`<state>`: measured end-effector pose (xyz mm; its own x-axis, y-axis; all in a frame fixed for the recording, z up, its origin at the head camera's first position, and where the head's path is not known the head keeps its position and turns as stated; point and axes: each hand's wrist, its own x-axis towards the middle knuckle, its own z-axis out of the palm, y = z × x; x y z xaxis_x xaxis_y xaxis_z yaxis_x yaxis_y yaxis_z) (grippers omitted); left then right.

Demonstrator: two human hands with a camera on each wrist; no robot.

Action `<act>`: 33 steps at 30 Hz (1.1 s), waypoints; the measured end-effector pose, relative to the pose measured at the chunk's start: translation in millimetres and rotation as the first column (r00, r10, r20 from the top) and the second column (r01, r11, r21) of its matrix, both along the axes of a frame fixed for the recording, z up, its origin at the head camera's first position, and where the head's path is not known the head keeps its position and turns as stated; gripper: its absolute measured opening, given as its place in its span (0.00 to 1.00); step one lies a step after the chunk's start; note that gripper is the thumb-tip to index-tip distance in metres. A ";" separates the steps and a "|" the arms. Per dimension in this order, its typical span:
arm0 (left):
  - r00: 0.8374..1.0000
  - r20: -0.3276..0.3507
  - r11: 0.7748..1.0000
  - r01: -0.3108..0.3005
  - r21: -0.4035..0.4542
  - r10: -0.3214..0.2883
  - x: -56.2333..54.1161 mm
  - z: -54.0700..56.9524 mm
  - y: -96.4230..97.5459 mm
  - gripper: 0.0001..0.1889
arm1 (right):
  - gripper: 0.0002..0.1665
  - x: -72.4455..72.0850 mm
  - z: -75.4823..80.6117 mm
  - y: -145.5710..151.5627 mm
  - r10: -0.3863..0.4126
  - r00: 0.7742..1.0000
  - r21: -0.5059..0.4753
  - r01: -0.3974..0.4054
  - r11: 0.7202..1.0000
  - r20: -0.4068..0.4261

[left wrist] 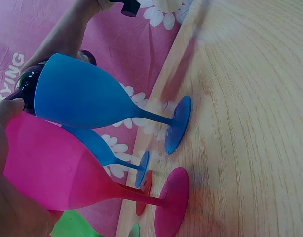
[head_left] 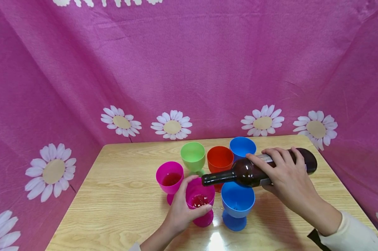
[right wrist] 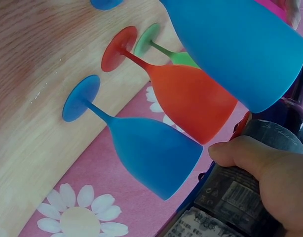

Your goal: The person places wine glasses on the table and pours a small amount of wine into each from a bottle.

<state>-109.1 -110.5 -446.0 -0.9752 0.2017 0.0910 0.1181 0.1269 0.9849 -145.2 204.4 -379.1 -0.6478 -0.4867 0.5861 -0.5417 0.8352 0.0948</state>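
My left hand grips the bowl of a pink goblet, fingers and thumb around it. Red liquid lies in the bottom of that bowl. A dark glass wine bottle is held almost level by my right hand, which wraps its labelled body from above. Its neck points left and the mouth sits at the pink goblet's right rim. In the left wrist view the pink goblet stands with its foot on the table. The right wrist view shows my thumb against the bottle's label.
Left stands a second pink goblet holding red liquid. A green goblet, a red goblet and a blue goblet stand behind. Another blue goblet stands below the bottle. A pink flowered cloth hangs around the wooden table.
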 end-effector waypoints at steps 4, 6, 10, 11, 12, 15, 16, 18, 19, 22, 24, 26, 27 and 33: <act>1.000 0.001 1.000 0.001 0.004 -0.001 0.0 -0.3 0.0 0.44 | 0.67 0.1 0.3 -0.5 0.001 1.000 -0.002 -0.001 1.000 0.004; 1.000 0.001 1.000 0.001 0.005 -0.001 0.0 -0.5 0.0 0.43 | 0.67 0.2 0.5 -0.5 0.001 1.000 0.000 -0.001 1.000 0.005; 1.000 0.002 1.000 0.002 0.009 -0.002 0.3 -0.6 -0.1 0.43 | 0.66 0.4 1.1 -0.7 0.000 1.000 0.006 0.000 1.000 0.005; 1.000 0.000 1.000 0.002 0.008 -0.002 0.4 -0.7 -0.1 0.43 | 0.66 0.5 1.2 -0.8 0.000 1.000 0.007 0.000 1.000 0.006; 1.000 0.000 1.000 0.002 0.009 -0.002 0.5 -0.6 0.0 0.43 | 0.66 0.7 1.3 -0.8 0.000 1.000 0.007 0.000 1.000 0.006; 1.000 0.001 1.000 0.004 0.015 -0.004 0.5 -0.5 0.0 0.43 | 0.67 1.1 1.8 -0.9 -0.001 1.000 0.007 0.001 1.000 0.010; 1.000 0.002 1.000 0.004 0.016 -0.004 0.5 -0.5 0.0 0.43 | 0.67 1.2 1.9 -1.0 -0.002 1.000 0.007 0.002 1.000 0.011; 1.000 0.002 1.000 0.002 0.013 -0.002 0.4 -0.5 0.0 0.43 | 0.68 1.3 2.1 -0.9 -0.004 1.000 0.008 0.004 1.000 0.012; 1.000 0.002 1.000 0.002 0.014 -0.002 0.3 -0.4 0.0 0.43 | 0.68 1.4 2.1 -1.0 -0.005 1.000 0.008 0.005 1.000 0.012; 1.000 0.000 1.000 0.001 0.011 -0.001 0.4 -0.5 -0.1 0.44 | 0.68 1.4 2.1 -1.0 -0.008 1.000 0.009 0.008 1.000 0.013; 1.000 0.000 1.000 0.003 0.014 -0.003 0.4 -0.6 -0.1 0.43 | 0.68 1.4 2.0 -1.1 -0.010 1.000 0.011 0.010 1.000 0.014; 1.000 0.001 1.000 0.003 0.015 -0.003 0.5 -0.7 -0.1 0.43 | 0.69 1.4 2.0 -1.2 -0.012 1.000 0.012 0.012 1.000 0.014; 1.000 0.002 1.000 0.003 0.013 -0.003 0.5 -0.7 -0.1 0.43 | 0.69 1.3 2.0 -1.2 -0.013 1.000 0.013 0.013 1.000 0.014; 1.000 0.003 1.000 0.001 0.013 -0.001 0.2 -0.6 -0.1 0.43 | 0.68 0.9 2.1 -1.2 -0.012 1.000 0.017 0.012 1.000 0.011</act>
<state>-108.9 -110.6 -446.6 -0.9753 0.2014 0.0905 0.1152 0.1144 0.9867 -144.3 203.2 -377.0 -0.6597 -0.4888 0.5709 -0.5330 0.8398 0.1031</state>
